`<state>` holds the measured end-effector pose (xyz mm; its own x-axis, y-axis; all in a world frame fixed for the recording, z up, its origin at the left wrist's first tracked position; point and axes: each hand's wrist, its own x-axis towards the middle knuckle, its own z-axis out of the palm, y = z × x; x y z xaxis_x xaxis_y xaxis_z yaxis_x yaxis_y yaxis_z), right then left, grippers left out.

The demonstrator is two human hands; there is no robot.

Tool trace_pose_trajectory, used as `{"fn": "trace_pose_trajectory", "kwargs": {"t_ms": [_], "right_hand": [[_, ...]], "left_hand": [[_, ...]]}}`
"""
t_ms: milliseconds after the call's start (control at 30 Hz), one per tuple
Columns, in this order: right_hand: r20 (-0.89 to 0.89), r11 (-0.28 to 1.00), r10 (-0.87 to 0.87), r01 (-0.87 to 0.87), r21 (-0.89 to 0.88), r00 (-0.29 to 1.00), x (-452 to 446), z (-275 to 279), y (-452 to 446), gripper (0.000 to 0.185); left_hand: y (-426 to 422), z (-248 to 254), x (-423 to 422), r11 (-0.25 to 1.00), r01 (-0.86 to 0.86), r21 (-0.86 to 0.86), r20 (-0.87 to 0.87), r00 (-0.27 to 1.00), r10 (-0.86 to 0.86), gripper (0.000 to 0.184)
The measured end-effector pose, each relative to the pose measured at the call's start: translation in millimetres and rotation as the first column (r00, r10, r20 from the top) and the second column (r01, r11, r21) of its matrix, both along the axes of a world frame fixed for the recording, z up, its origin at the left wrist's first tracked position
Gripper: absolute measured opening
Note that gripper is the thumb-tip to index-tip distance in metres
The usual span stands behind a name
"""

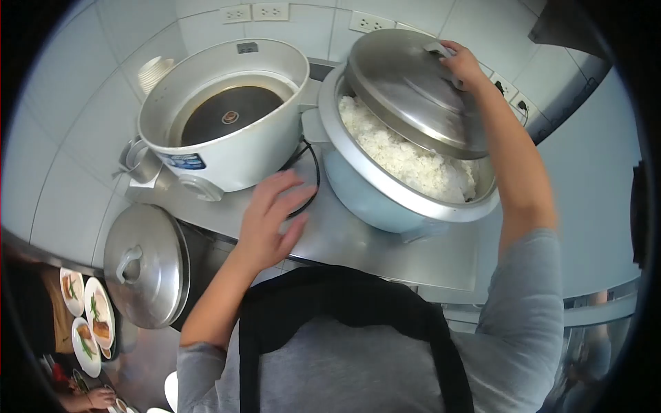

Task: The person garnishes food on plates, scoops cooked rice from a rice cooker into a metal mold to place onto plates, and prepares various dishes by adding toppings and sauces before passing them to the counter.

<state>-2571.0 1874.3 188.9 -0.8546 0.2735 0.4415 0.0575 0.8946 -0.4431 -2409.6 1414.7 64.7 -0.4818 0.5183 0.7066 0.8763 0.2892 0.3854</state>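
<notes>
Two hands: right hand grips handle of lid, tilted over rice cooker, near side open onto rice. Left hand released, fingers spread near counter edge. Tight gap to second cooker.

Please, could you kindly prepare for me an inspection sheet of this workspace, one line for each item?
Surface: metal counter, carrying two cookers.
Work items: rice cooker with white rice; lid tilted above, rice partly exposed.
Clutter: open second cooker, stacked white cups, another lid.
Hands: right hand holds the lid's handle; left hand open, nothing seen in it.
Cables: black cord between the cookers.
Surroundings: tiled wall, wall outlets, plates of food, another person's hand.
</notes>
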Motion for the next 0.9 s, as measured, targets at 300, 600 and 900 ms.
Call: {"fn": "trace_pose_trajectory", "kwargs": {"t_ms": [300, 600, 900], "right_hand": [[0.118, 0.915, 0.248, -0.272, 0.297, 0.962, 56.0, 4.0, -76.8, 0.06], [-0.153, 0.627, 0.47, -0.207, 0.751, 0.87, 98.0, 14.0, -75.4, 0.052], [-0.127, 0.788, 0.418, -0.289, 0.544, 0.899, -35.3, 99.0, 2.9, 0.048]], "left_hand": [[121.7, 6.6, -10.3, 0.961, 0.191, -0.202, -0.16, 0.961, -0.225, 0.056], [142.5, -11.1, -9.0, 0.969, 0.147, -0.2, -0.179, 0.967, -0.183, 0.044], [78.8, -9.6, -3.2, 0.993, 0.118, 0.008, -0.163, 0.98, -0.115, 0.038]]}}
